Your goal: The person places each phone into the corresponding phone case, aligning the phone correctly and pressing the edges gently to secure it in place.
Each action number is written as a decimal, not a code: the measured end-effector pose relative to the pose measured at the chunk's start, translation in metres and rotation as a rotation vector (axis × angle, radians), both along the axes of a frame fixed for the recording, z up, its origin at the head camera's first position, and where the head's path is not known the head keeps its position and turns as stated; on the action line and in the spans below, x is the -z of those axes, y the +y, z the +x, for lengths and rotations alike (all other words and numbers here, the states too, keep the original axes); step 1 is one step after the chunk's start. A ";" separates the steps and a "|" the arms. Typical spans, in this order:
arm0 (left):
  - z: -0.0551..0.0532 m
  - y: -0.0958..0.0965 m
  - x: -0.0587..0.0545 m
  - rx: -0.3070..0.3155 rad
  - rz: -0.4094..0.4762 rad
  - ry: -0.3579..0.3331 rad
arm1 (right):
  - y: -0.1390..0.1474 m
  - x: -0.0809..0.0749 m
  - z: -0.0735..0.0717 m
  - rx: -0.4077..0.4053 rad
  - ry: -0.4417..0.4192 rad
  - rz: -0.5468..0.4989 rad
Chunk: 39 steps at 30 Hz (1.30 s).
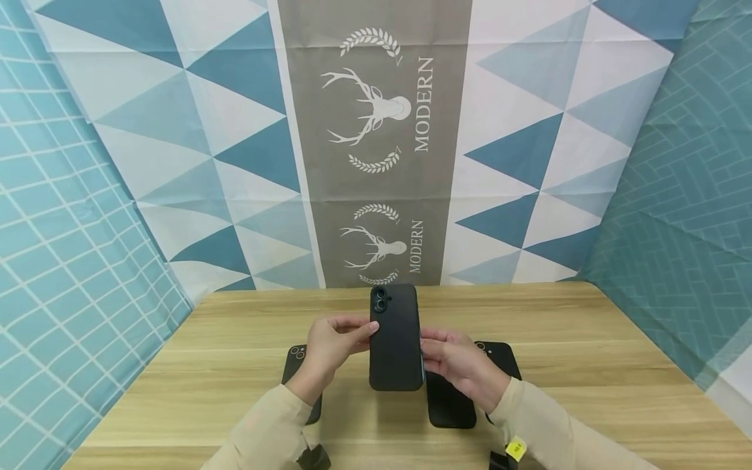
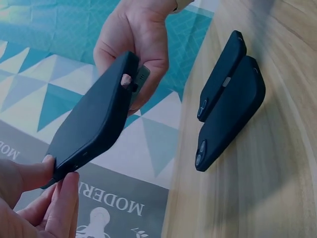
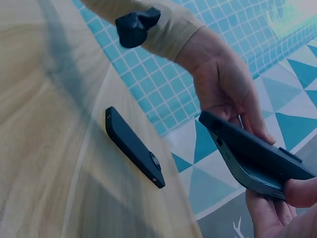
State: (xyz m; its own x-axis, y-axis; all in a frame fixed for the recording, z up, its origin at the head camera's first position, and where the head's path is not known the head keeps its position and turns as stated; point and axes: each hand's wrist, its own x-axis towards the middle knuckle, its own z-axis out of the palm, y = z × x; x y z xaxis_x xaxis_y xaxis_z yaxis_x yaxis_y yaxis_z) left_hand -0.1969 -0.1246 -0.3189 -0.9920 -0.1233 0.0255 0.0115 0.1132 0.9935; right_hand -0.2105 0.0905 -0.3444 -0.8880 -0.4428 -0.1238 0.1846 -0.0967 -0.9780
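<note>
A black phone case (image 1: pixel 395 346) with a twin-lens camera area at its top left stands raised above the table, back towards the head camera. A pale blue-grey phone (image 3: pixel 238 171) sits partly out of it; in the right wrist view a gap parts the two along one side. My left hand (image 1: pixel 331 346) pinches the case's left edge, thumb on the back and fingers behind. On the opposite side my right hand (image 1: pixel 461 365) grips the phone at its edge, some of its fingers hidden behind. One right fingertip shows by the case's edge in the left wrist view.
A black phone or case (image 1: pixel 292 365) lies on the wooden table (image 1: pixel 194 378), partly behind the left wrist. Two more, a nearer black one (image 1: pixel 451 408) and a farther black one (image 1: pixel 504 358), lie under the right hand. Patterned cloths hang behind and at both sides.
</note>
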 end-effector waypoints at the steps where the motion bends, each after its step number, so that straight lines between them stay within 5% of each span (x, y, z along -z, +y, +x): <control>1: 0.000 0.000 0.001 -0.002 -0.003 -0.001 | 0.000 0.000 0.000 -0.012 -0.006 -0.011; 13: 0.008 0.000 0.005 0.054 -0.158 -0.031 | 0.003 0.004 0.003 -0.076 -0.016 -0.026; 24: 0.009 0.004 0.007 0.048 -0.124 -0.020 | 0.002 0.002 0.010 -0.051 -0.027 0.034; 27: 0.010 0.004 0.007 0.118 -0.124 -0.035 | 0.003 0.000 0.008 -0.022 -0.026 0.051; 33: 0.015 0.009 0.011 0.363 -0.031 -0.147 | 0.004 -0.006 0.007 0.033 -0.022 0.080; 39: 0.020 0.012 0.007 0.297 -0.008 -0.126 | 0.007 -0.011 0.009 -0.010 0.003 0.116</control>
State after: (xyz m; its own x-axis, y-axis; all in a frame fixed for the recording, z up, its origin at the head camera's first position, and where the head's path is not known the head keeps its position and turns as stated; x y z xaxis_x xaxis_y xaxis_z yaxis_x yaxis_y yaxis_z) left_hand -0.1771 -0.1121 -0.3262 -0.9800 0.1718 -0.1003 -0.0780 0.1316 0.9882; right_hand -0.2019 0.0971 -0.3331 -0.8839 -0.4349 -0.1719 0.1816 0.0194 -0.9832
